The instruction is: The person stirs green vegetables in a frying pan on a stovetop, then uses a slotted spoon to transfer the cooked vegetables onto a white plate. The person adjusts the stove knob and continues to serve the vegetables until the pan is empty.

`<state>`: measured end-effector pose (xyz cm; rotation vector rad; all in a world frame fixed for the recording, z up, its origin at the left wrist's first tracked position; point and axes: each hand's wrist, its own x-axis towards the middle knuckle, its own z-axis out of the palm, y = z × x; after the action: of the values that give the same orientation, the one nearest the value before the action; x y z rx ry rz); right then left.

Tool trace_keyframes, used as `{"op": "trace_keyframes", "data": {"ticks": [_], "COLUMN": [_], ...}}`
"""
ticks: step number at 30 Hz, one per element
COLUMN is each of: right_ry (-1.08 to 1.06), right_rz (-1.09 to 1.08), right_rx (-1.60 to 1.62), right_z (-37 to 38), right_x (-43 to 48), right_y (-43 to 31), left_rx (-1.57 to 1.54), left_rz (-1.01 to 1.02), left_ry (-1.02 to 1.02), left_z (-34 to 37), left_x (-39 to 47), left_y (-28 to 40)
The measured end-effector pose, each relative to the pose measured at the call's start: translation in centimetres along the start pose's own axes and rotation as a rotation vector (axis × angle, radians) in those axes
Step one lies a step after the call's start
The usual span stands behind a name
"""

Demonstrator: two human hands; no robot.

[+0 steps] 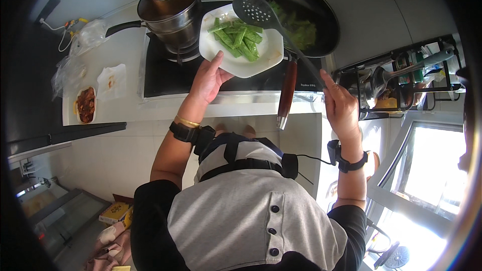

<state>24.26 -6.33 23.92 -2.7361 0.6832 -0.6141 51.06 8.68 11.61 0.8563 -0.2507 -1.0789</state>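
Observation:
My left hand [211, 79] holds a white plate [269, 60] by its near edge, thumb on the rim, above the stove. Cut green bean pods [241, 39] lie on the plate. My right hand [339, 101] grips the handle of a black perforated skimmer [256, 10], whose head is over the plate's far right part. Behind the skimmer, a black frying pan [327, 15] with a brown handle [287, 90] stands on the right side of the stove. More green pieces [303, 34] are in the pan, partly hidden by the plate and skimmer.
A lidded steel pot [169, 15] stands on the left burner of the black stove [169, 79], its handle pointing left. On the counter at left are a container of reddish-brown food [86, 105], a stained paper [112, 81] and plastic bags [88, 37]. A black rack [399, 109] holds a ladle [380, 82] at right.

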Motion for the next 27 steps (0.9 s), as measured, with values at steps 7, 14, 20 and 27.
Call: {"op": "trace_keyframes", "data": {"ticks": [7, 14, 20, 27], "right_ry": [-0.079, -0.026, 0.060, -0.173], "right_rz": [0.324, 0.639, 0.400, 0.384], "right_rx": [0.445, 0.786, -0.260, -0.605], "right_z": [-0.2, -0.8, -0.5, 0.7], "right_x": [-0.7, -1.2, -0.3, 0.4], "right_y": [1.7, 3.9, 8.8, 11.5], "left_rx": [-0.013, -0.040, -0.005, 0.062], "left_rz": [0.001, 0.054, 0.044, 0.037], "left_ry": [-0.005, -0.001, 0.066, 0.094], "left_z": [-0.2, -0.8, -1.6, -2.0], "left_x": [0.0, -0.1, -0.6, -1.3], "left_y": [-0.1, -0.1, 0.1, 0.2]}}
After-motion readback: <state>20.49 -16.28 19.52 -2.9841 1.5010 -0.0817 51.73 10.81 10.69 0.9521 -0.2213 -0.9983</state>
